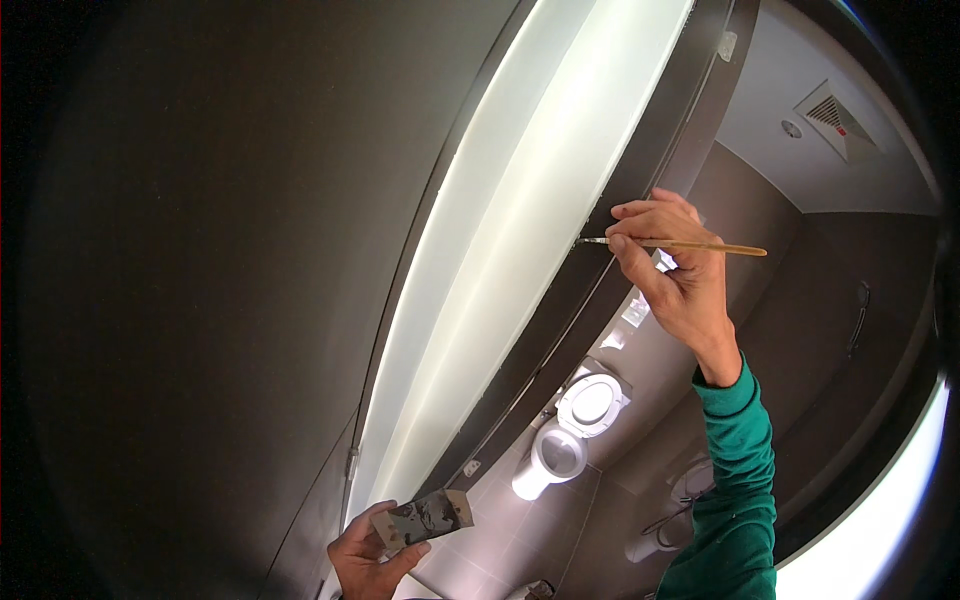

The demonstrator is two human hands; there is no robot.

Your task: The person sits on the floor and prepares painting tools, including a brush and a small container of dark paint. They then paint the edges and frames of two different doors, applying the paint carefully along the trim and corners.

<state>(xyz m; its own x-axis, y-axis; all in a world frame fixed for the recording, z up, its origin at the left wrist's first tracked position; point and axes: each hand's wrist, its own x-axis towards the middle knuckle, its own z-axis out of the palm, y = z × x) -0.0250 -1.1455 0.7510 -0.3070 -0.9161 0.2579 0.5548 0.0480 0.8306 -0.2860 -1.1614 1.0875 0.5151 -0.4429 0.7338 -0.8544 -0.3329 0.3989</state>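
My right hand [685, 275] pinches a thin paintbrush [735, 248] with a light wooden handle. The brush tip meets the dark frame strip [668, 125] where it borders a long white panel [520, 200]. Low in the view, my left hand [365, 562] grips a small open carton [425, 518], its inside smeared with dark paint. The carton is tilted, and part of it is hidden by my fingers.
Dark panelling [220, 250] fills the left side. Beyond the frame lies a bathroom with a white toilet [558, 455], a hand shower [862, 300] on the wall and a ceiling vent [838, 118]. Metal plates [727, 45] sit on the frame.
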